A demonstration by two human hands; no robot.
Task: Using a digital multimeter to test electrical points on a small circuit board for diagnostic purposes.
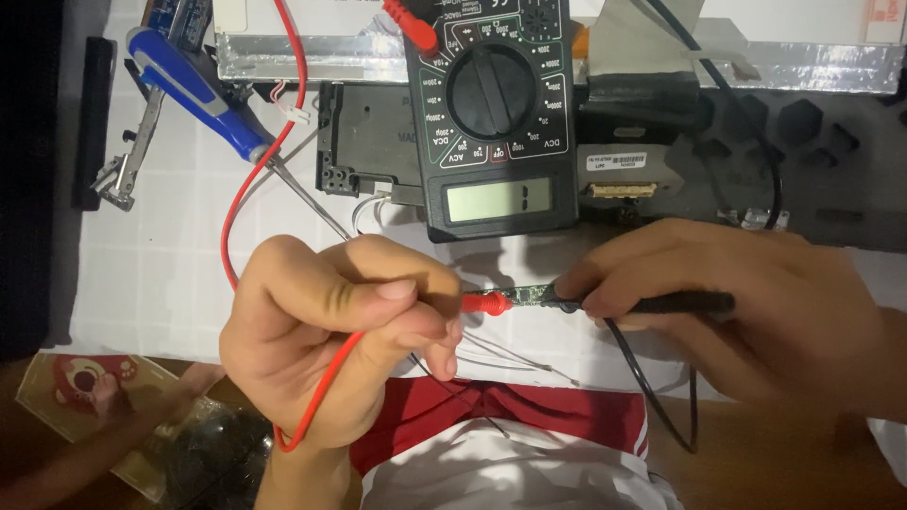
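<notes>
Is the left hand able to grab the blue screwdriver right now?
Probably not yet: the left hand is shut on the red probe. The blue screwdriver lies uncovered on the white cloth, so the path looks free.

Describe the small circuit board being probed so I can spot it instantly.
Start at the black multimeter at top centre and drop straight below its grey display. There, between the left hand holding the red probe and the right hand holding the black probe, sits a thin green circuit strip. It is the only green thing where both probe tips meet.
</notes>
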